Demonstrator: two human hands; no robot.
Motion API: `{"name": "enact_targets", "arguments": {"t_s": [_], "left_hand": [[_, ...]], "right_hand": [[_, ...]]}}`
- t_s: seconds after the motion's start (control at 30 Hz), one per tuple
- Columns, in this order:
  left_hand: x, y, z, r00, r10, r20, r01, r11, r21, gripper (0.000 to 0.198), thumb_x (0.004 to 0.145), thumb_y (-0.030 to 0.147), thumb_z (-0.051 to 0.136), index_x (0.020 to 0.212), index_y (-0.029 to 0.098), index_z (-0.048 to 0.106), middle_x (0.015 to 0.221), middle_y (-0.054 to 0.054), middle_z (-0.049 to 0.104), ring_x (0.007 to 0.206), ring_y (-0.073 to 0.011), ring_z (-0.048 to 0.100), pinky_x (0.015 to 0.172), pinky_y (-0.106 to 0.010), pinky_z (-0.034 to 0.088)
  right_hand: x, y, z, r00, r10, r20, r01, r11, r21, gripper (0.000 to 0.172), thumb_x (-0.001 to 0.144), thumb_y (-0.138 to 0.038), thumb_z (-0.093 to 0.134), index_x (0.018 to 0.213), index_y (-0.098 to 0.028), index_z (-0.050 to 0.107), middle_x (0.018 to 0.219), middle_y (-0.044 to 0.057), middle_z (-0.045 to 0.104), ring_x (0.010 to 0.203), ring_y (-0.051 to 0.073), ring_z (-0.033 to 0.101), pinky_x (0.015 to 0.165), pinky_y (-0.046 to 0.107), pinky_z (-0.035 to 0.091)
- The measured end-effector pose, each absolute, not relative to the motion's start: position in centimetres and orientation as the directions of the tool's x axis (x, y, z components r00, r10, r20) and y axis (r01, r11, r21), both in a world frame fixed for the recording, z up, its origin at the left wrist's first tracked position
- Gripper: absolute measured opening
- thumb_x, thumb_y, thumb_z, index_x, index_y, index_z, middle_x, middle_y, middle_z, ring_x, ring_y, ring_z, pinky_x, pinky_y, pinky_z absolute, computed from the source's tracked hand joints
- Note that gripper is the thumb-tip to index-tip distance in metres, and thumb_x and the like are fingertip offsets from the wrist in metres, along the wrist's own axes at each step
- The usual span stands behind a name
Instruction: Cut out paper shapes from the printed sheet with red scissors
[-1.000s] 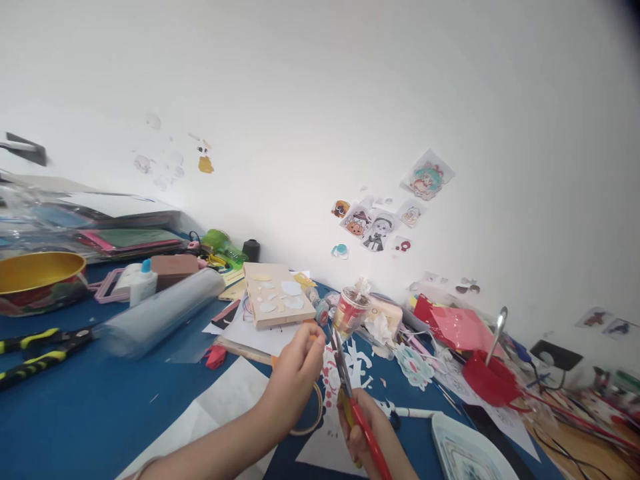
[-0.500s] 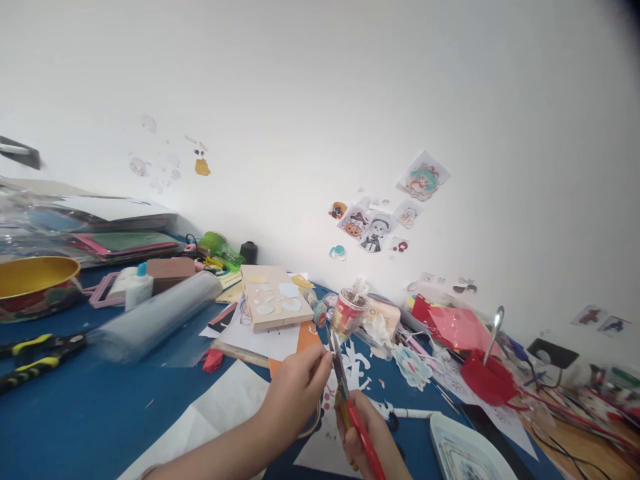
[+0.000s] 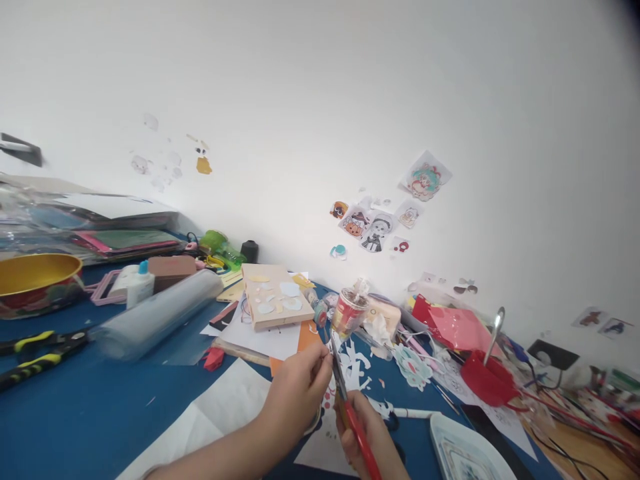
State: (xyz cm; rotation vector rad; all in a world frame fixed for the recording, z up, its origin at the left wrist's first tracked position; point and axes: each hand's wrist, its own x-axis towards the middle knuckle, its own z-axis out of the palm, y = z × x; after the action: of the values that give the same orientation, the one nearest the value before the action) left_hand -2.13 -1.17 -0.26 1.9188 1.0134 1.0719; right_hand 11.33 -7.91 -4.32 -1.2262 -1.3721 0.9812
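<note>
- A blue counter [image 3: 75, 413] fills the foreground, with white paper sheets [image 3: 220, 407] spread across its near edge under the forearms.
- The right hand [image 3: 373, 440] is wrapped around the red handle of a pair of scissors [image 3: 344, 390]. Their thin metal blades point up and away from the person and are nearly closed.
- The left hand [image 3: 295, 393] is just left of the scissors. Its fingers are drawn narrow and its fingertips touch the blades near their tips. Whatever they pinch is too small to make out.
- The scissors are raised over the cluttered middle of the counter, between the two hands, which are almost touching.
- A white dish [image 3: 465, 453] sits at the near right, and a white paper cut-out [image 3: 357, 360] lies just beyond the blades.
- Further back are a red cup [image 3: 350, 310], a pale wooden block [image 3: 275, 303] dotted with small paper shapes, and a red container [image 3: 487, 380] with a spoon standing in it.
- To the left lie yellow-and-black pliers [image 3: 35, 350], a clear roll [image 3: 160, 313], a glue bottle [image 3: 140, 283] and a golden bowl [image 3: 37, 277].
- A plain white wall [image 3: 320, 100] rises behind the counter, with a cluster of cartoon stickers [image 3: 380, 227] on it.
</note>
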Motion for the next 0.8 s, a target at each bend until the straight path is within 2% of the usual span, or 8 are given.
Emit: {"name": "enact_targets", "arguments": {"t_s": [0.27,0.37,0.43,0.6,0.8], "left_hand": [[-2.0,-0.9,-0.8,0.325,0.886,0.332,0.217,-0.411,0.885,0.021,0.082,0.032,0.036,0.066,0.021,0.042,0.053,0.006,0.037,0.053,-0.0123,0.038,0.051,-0.022,0.027],[-2.0,-0.6,-0.5,0.348,0.872,0.344,0.197,-0.427,0.883,0.022,0.081,0.031,0.038,0.063,0.020,0.041,0.052,0.006,0.037,0.052,-0.0117,0.036,0.051,-0.022,0.026],[-2.1,-0.4,-0.3,0.367,0.865,0.342,0.191,-0.430,0.882,0.022,0.080,0.030,0.039,0.061,0.020,0.040,0.051,0.007,0.036,0.051,-0.0112,0.035,0.050,-0.022,0.025],[-2.1,-0.3,-0.3,0.388,0.858,0.336,0.185,-0.430,0.884,0.021,0.080,0.030,0.039,0.061,0.020,0.040,0.050,0.007,0.035,0.050,-0.0106,0.033,0.050,-0.022,0.025],[-2.0,-0.1,-0.7,0.393,0.851,0.348,0.197,-0.448,0.872,0.024,0.081,0.031,0.038,0.060,0.020,0.038,0.050,0.007,0.033,0.049,-0.0103,0.032,0.049,-0.022,0.023]], "right_hand": [[11.5,-7.0,-5.0,0.061,0.991,0.120,0.148,0.110,-0.983,0.059,0.055,-0.075,0.058,0.071,-0.019,0.050,0.062,-0.003,0.039,0.054,0.010,0.032,0.048,0.022,0.032],[11.5,-6.0,-6.4,0.207,0.978,0.034,0.036,0.028,-0.999,0.064,0.055,-0.083,0.046,0.066,-0.020,0.050,0.055,-0.004,0.037,0.044,0.008,0.026,0.038,0.021,0.026],[11.6,-5.5,-7.5,0.235,0.972,0.014,0.006,0.013,-1.000,0.064,0.056,-0.083,0.044,0.066,-0.021,0.052,0.050,-0.005,0.035,0.040,0.007,0.024,0.034,0.020,0.021],[12.4,-5.5,-8.9,0.154,0.982,0.105,0.048,0.099,-0.994,0.061,0.054,-0.081,0.050,0.066,-0.021,0.052,0.047,-0.006,0.038,0.037,0.005,0.025,0.033,0.018,0.019],[12.4,-5.7,-8.4,0.133,0.975,0.176,0.064,0.169,-0.984,0.060,0.051,-0.079,0.055,0.068,-0.022,0.051,0.048,-0.008,0.034,0.038,0.005,0.024,0.034,0.017,0.025]]}}
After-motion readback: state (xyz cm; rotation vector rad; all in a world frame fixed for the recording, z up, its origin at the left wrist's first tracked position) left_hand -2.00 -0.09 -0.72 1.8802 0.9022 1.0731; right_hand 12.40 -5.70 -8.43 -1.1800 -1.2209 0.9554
